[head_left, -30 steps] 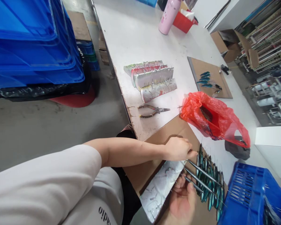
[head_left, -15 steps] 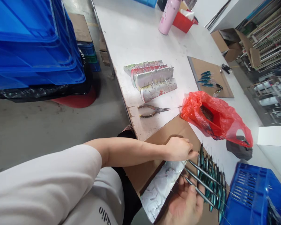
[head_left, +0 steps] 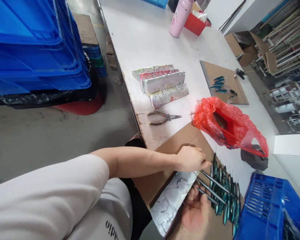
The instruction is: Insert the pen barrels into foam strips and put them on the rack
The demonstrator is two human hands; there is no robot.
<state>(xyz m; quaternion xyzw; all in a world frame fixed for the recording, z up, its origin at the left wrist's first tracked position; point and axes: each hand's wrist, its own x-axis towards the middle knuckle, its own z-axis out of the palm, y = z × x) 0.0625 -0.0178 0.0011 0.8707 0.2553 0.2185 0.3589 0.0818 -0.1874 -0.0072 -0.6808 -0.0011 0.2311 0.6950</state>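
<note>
My left hand (head_left: 192, 158) is closed at the upper end of a white, crinkled, foil-like strip (head_left: 171, 203); what its fingers pinch is hidden. My right hand (head_left: 196, 213) is palm up below, fingers curled around the near end of a slim dark fishing lure (head_left: 210, 197). Two more dark lures, one of them this upper lure (head_left: 215, 182), stick out from the strip's right edge, side by side. Beyond them a row of blue-green lures (head_left: 226, 190) with thin wires lies on the brown cardboard (head_left: 162, 160).
Pliers (head_left: 162, 118) and several coated strips (head_left: 168, 95) lie on the white table (head_left: 140, 36). A red plastic bag (head_left: 230, 123) and a blue crate (head_left: 262, 206) stand to the right. More lures (head_left: 218, 85) rest on a far board. Blue bins (head_left: 37, 50) are stacked at left.
My right hand has drawn slightly left and down along the lowest lure. That lure's tip has shifted left too. My left hand stays where it was.
</note>
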